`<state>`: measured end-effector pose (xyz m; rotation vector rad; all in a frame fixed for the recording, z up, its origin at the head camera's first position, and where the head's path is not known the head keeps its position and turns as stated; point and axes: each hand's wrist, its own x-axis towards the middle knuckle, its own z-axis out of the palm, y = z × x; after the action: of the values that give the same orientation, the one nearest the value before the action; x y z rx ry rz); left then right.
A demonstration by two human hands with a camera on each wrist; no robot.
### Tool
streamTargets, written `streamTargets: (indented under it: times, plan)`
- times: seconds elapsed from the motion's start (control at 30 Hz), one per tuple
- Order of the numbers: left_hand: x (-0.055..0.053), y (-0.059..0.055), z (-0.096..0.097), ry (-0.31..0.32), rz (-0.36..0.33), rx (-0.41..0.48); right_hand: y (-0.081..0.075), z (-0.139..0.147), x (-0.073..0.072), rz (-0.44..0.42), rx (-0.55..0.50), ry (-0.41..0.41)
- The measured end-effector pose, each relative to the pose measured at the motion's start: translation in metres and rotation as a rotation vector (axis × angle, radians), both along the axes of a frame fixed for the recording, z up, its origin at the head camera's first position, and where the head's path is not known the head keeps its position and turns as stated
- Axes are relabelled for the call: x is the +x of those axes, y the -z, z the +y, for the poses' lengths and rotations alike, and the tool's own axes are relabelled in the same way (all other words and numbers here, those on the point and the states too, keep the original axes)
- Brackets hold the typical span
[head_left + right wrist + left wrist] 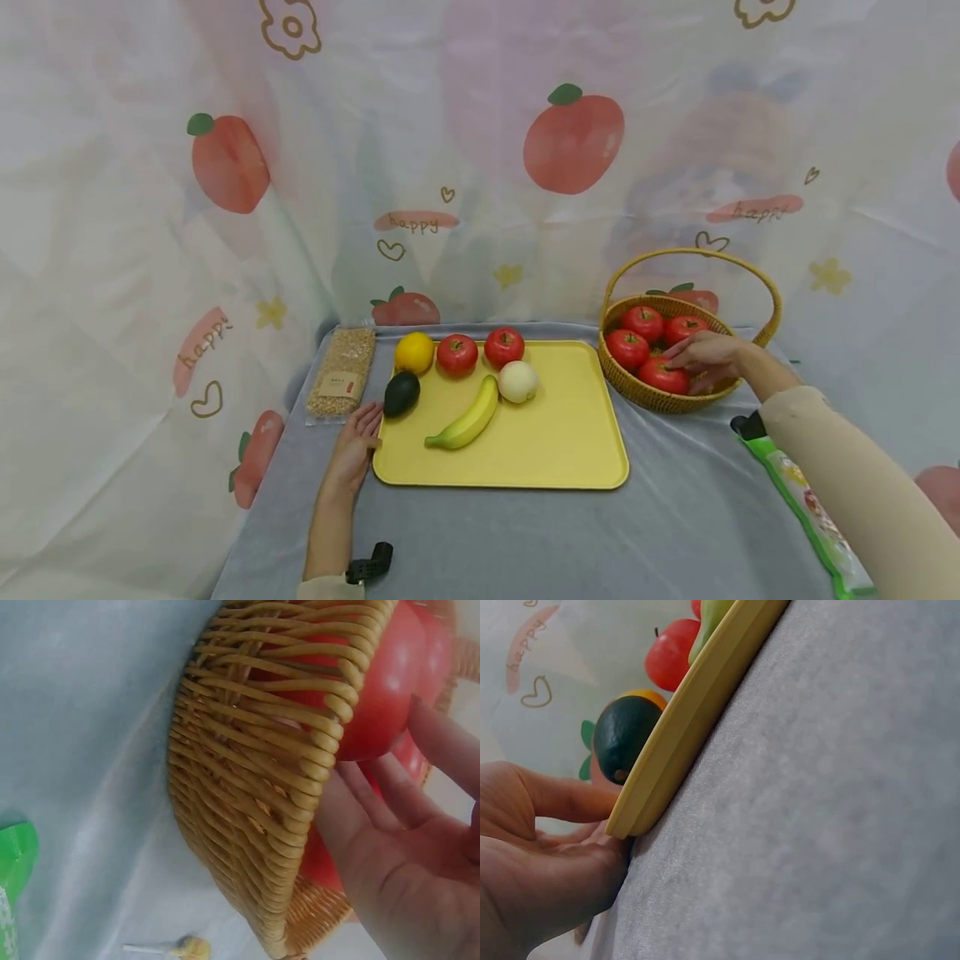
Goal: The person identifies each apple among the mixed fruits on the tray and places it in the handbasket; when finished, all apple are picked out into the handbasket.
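Observation:
At the left edge of a yellow tray (555,450), my left hand (356,450) grips the rim between thumb and fingers, close to a dark green avocado (402,394). Also on the tray are a yellow fruit (415,353), two red apples (457,356), a pale round fruit (517,382) and a yellow banana (468,421). My right hand (705,357) reaches into a wicker basket (660,402) and holds the front red apple (382,690), thumb on one side and fingers on the other. Several more apples (627,350) lie around it, partly hidden by the hand.
A clear bag of grains (343,371) lies left of the tray. To the right, partly under my sleeve, is a green-edged packet (810,508). The basket's tall handle (693,252) arches over the apples. A fruit-print curtain (480,275) hangs behind the grey cloth (495,542).

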<state>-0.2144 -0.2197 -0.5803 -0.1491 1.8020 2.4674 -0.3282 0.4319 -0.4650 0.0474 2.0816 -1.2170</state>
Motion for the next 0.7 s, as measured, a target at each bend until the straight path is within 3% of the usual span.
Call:
streamTargets:
  times: [0.2,0.4,0.7]
  plan:
    - [0.001,0.001,0.000,-0.005,0.005,-0.004,-0.004,-0.012,0.010,0.020,0.016,0.026]
    - [0.000,0.002,0.001,0.005,-0.002,0.013,-0.007,-0.012,0.007,0.110,0.087,-0.026]
    - [-0.001,0.002,-0.001,0.000,0.004,0.004,-0.032,-0.024,0.003,0.276,-0.027,0.103]
